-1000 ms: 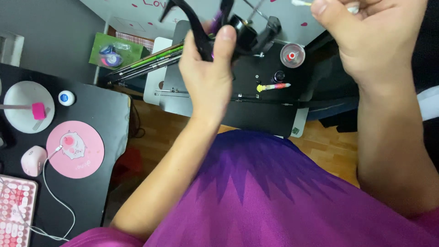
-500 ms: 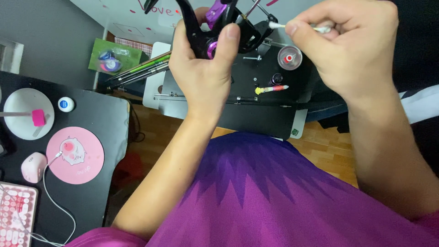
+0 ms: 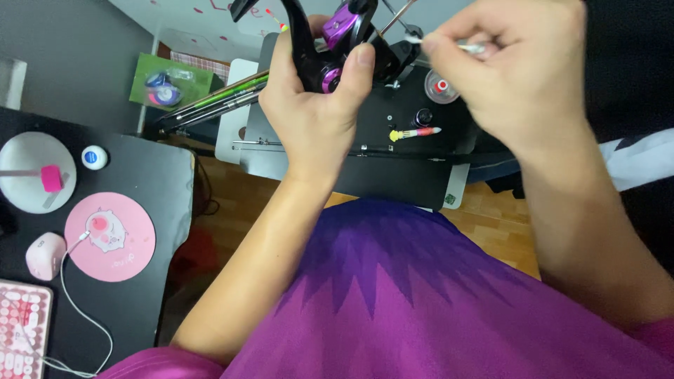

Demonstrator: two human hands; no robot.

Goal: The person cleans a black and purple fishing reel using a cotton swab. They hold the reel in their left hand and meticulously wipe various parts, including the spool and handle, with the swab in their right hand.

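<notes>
- Black and purple fishing reel [image 3: 335, 43] sits high in the head view, above a black tray [image 3: 393, 168] that lies beyond the person's purple lap.
- Left hand [image 3: 316, 105] reaches up from a raised forearm, fingers curled tight around the reel's body, thumb pressed on its right side.
- Right hand [image 3: 512, 77] comes in from the right, wrist bent, fingertips pinched shut on a thin white swab [image 3: 449, 45] whose tip meets the reel.
- Pink mouse [image 3: 43, 254] lies well apart on the desk at left.

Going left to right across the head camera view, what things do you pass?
Pink keyboard → pink mouse → round pink mat → left hand gripping the black-and-purple fishing reel → right hand pinching a cotton swab.
</notes>
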